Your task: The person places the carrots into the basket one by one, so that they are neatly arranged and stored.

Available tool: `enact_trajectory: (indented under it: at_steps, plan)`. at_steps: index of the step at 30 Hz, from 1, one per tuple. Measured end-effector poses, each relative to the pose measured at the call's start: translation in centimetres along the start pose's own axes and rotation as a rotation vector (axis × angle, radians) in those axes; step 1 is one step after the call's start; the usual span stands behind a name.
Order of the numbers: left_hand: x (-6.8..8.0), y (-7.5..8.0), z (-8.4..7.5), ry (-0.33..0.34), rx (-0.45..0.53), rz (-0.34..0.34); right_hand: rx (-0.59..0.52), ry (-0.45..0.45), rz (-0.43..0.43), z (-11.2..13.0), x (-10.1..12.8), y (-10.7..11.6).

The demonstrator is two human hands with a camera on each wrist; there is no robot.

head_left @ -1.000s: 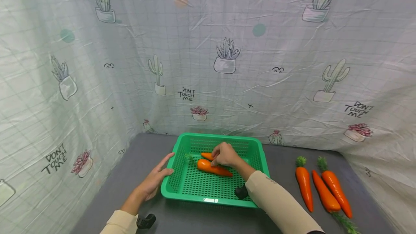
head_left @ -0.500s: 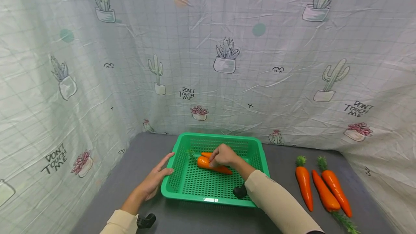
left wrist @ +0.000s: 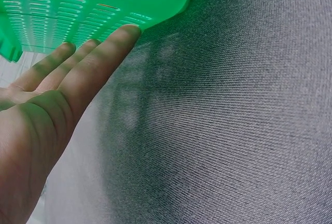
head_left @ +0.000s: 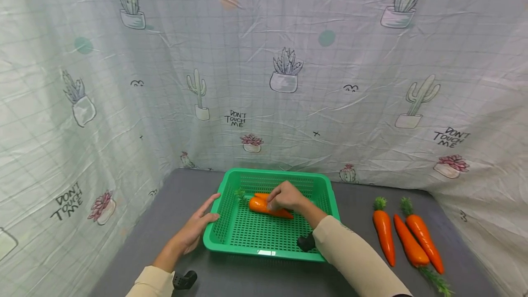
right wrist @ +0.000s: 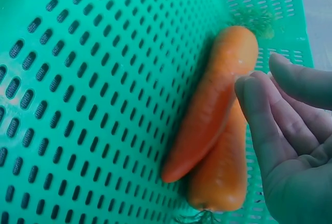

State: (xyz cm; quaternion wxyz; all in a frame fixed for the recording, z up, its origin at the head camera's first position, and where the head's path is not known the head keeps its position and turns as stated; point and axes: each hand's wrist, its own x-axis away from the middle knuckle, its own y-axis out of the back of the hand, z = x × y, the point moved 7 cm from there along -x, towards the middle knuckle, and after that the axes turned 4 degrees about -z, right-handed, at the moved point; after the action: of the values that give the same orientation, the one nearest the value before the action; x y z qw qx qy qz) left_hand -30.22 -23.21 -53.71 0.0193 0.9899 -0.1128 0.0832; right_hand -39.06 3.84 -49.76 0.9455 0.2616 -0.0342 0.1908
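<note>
Two orange carrots lie side by side in a green plastic basket [head_left: 264,253]. The front carrot [head_left: 257,205] has its leafy top to the left; the back carrot [head_left: 261,195] is partly covered by my right hand [head_left: 285,196]. In the right wrist view, the bent fingers of that hand are at the front carrot [right wrist: 207,105], with thumb and index fingertip apart and nothing between them. The back carrot [right wrist: 220,177] lies reversed against it. My left hand [head_left: 195,227] rests at the basket's left side, its fingers extended against the wall [left wrist: 93,6] from outside.
Right of the basket, three more carrots lie on the grey table [head_left: 152,223]: one alone [head_left: 384,237], and a pair, the inner carrot [head_left: 410,242] beside the outer carrot [head_left: 426,242]. A cactus-print curtain [head_left: 264,104] closes off the back and sides.
The front carrot has turned slightly, its tip now a little farther back. My right fingers have shifted slightly on it. The left hand stays at the basket's side.
</note>
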Motion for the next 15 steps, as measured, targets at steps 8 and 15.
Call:
enact_trajectory:
  at_steps: [8, 15]
  plan:
    - [-0.2, 0.2, 0.3, 0.014, -0.033, -0.025, -0.051, 0.012, -0.015, 0.6, 0.8, 1.6]
    - [-0.2, 0.1, 0.2, 0.015, -0.046, -0.042, -0.075, -0.026, -0.007, 1.3, 1.9, 3.7]
